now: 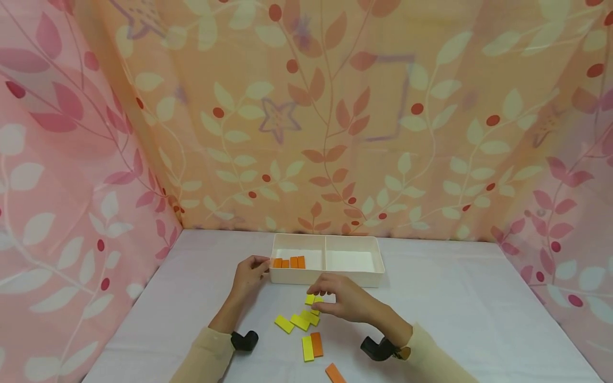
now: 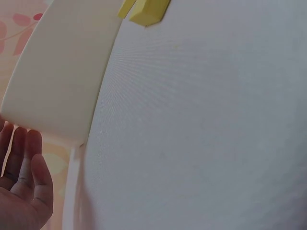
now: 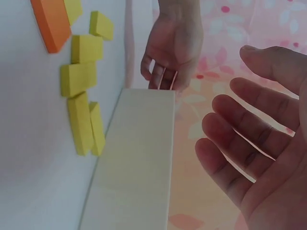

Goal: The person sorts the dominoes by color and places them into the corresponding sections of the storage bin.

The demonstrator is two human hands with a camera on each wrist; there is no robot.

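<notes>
A white two-compartment box (image 1: 330, 276) stands on the table, with several orange blocks (image 1: 294, 262) in its left compartment along the front wall. My left hand (image 1: 249, 277) rests its fingertips at the box's left end; in the left wrist view its fingers are fairly straight at the box wall (image 2: 57, 72). Just in front of the box, my right hand (image 1: 348, 299) hovers above several yellow blocks (image 1: 300, 322). Its fingers (image 3: 230, 175) are spread and gently bent, holding nothing. Part of the yellow group is hidden behind that hand in the head view.
Nearer the front, a yellow block (image 1: 308, 349) lies beside an orange block (image 1: 317, 344). Another orange block (image 1: 335, 373) is cut by the lower frame edge. Patterned cloth (image 1: 330, 117) hangs behind and on both sides of the white table (image 1: 445, 308).
</notes>
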